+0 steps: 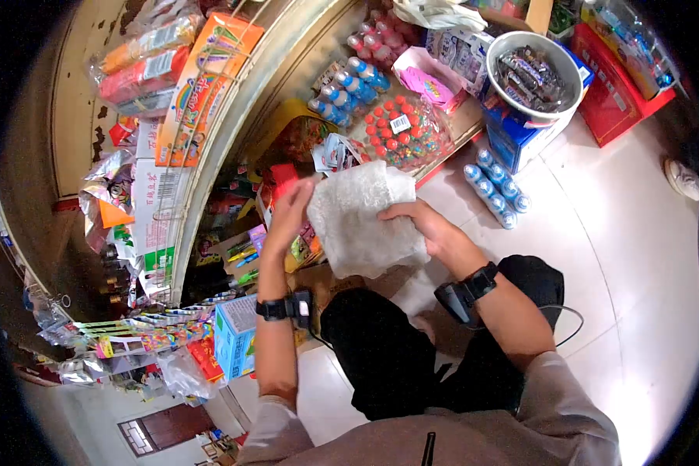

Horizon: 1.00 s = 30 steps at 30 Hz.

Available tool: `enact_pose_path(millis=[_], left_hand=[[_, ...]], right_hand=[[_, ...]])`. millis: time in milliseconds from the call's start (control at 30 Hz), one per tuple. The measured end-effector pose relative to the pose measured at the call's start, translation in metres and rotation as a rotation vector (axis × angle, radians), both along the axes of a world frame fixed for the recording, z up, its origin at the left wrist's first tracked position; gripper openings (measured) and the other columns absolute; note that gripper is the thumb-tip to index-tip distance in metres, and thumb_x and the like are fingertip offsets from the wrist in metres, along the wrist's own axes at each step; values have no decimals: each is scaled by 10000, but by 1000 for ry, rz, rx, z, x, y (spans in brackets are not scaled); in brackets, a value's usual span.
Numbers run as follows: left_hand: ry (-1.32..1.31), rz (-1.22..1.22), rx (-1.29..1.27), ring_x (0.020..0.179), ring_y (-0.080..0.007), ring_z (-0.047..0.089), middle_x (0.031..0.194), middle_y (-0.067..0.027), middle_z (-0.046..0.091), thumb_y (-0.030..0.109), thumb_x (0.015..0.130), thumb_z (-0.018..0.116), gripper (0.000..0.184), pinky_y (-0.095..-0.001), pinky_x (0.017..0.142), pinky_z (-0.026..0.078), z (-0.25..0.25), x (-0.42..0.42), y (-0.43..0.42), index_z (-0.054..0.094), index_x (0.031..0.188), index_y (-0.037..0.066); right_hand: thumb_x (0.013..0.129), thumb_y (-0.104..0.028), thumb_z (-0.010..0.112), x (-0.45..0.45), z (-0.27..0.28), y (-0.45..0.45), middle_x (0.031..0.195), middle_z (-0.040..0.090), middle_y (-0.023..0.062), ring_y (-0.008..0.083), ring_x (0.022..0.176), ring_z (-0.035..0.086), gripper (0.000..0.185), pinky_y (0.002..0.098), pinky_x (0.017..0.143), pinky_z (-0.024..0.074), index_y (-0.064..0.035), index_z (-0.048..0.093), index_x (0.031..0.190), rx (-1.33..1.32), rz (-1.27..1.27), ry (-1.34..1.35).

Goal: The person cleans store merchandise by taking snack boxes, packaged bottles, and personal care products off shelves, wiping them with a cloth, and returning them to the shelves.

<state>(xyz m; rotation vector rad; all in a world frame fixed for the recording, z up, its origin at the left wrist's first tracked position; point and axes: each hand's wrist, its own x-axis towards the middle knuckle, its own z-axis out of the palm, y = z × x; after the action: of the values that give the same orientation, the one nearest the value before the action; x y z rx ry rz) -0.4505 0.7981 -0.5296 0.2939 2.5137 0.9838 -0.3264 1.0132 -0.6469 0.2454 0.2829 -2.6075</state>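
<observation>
A folded, greyish-white cloth (353, 221) with a worn, stained surface is held up in front of my knees. My right hand (421, 221) grips its right side, the thumb on top and the other fingers partly hidden. Beside its left edge, my left hand (286, 217) has its fingers stretched out; I cannot tell whether they touch the cloth. Just beyond the cloth lies a clear pack of red-capped sweets (400, 132) with a barcode label. Small snack packets (342, 155) sit right behind the cloth's top edge.
Blue-capped bottles (351, 92) and a pink box (435, 81) stand on the low shelf. A round tub of wrapped bars (536, 74) rests on a blue box (512, 136). Packed bottles (495, 189) stand on the floor. A wire-fronted shelf (186, 155) rises at left. Another person's shoe (682, 180) shows at right.
</observation>
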Motion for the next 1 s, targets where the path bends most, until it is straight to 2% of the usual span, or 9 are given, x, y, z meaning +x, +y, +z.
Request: enact_pose_path(millis=[200,300,433,500,633,733,800,933,1000], left_hand=[[150,15,-132,1098,-193,603,1183,-85,661,390,956,589,467,-332,945,457,15,-64,-10,589,1252,28],[223,66,-448,1139,-280,592,1234,-183,607,339,882,694,589,-373,993,438,35,-68,25,462,1321,22],[395,-67,-241,1188,-294,566,1268,-193,590,347,845,728,639,-388,1008,429,-31,-138,-10,462,1325,18],[574,-158,-322,1200,-323,553,1269,-218,580,357,809,755,681,-404,1003,432,-52,-160,-2,471,1319,8],[537,-186,-356,1196,-348,551,1269,-241,568,341,773,786,702,-420,999,435,-86,-209,13,487,1305,-3],[593,-260,-109,1163,-367,567,1235,-249,581,326,724,824,734,-430,979,450,-118,-247,14,499,1289,-11],[691,-277,-376,1137,-350,586,1208,-228,604,295,679,854,768,-429,955,464,-115,-257,34,497,1294,7],[635,-271,-271,1094,-305,612,1144,-193,641,302,642,877,760,-413,924,480,-126,-278,45,534,1258,20],[398,-373,-158,1039,-252,635,1096,-154,668,300,629,889,685,-382,889,498,-137,-296,42,597,1187,29]], right_hand=[[800,-115,640,-34,-12,8,955,687,128,254,819,696,319,403,765,582,22,615,1087,-32,124,-86],[795,-156,645,-51,-35,-5,934,684,120,244,806,687,327,394,732,570,5,620,1079,30,147,-78],[770,-125,638,-55,-41,-15,922,679,103,200,814,665,337,346,706,540,-19,619,1089,412,29,80],[760,-98,631,-52,-29,-16,950,673,94,197,853,653,368,348,738,535,-15,604,1118,413,-2,66],[747,-24,612,-52,-24,-19,1058,648,78,212,974,622,480,361,844,514,0,547,1222,425,-59,23],[769,-27,606,-44,-23,-14,1121,630,77,201,1020,611,577,336,865,502,-40,486,1333,368,-85,64],[774,-17,602,-43,-32,-7,1133,624,78,199,1030,604,581,332,876,496,-43,481,1341,475,-65,98],[779,-2,605,-39,-43,8,1157,611,83,194,1058,583,597,325,901,481,-43,465,1358,601,-88,81],[778,-2,607,-36,-41,22,1169,605,87,196,1068,578,600,328,904,480,-41,461,1359,611,-66,43]])
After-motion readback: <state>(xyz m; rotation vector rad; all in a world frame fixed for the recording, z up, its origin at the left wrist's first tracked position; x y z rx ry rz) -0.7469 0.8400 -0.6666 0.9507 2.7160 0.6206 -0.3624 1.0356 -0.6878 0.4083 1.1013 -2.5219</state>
